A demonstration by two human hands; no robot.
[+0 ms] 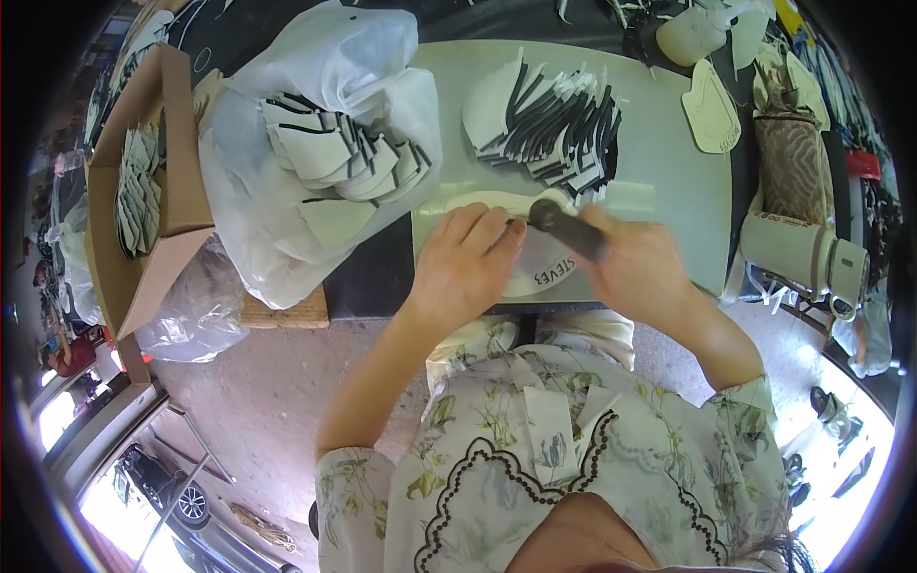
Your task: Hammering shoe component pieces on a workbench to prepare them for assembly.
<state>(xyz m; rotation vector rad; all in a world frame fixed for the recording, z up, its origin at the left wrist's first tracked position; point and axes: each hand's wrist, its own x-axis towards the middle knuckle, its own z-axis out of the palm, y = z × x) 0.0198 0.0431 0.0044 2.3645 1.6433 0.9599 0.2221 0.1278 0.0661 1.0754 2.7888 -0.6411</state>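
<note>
My right hand (632, 263) is closed round a dark, thick-handled hammer-like tool (571, 232), tilted over the work. My left hand (470, 263) is closed, its fingertips pressed together at the edge of a pale curved cut piece (489, 200), close to the tool's end. Part of that piece is hidden under my fingers. Between my hands lies a cream template (537, 271) with handwritten marks. Just beyond them on the pale work board (669, 181) is a fanned stack of white pieces with black edges (554, 124).
To the left, a white plastic bag (239, 191) holds similar black-edged pieces (344, 148). Beside it stands an open cardboard box (177, 205) with more pieces. Another marked template (713, 110) lies at the board's right, near a cream machine (783, 246) and a plastic bottle (693, 36).
</note>
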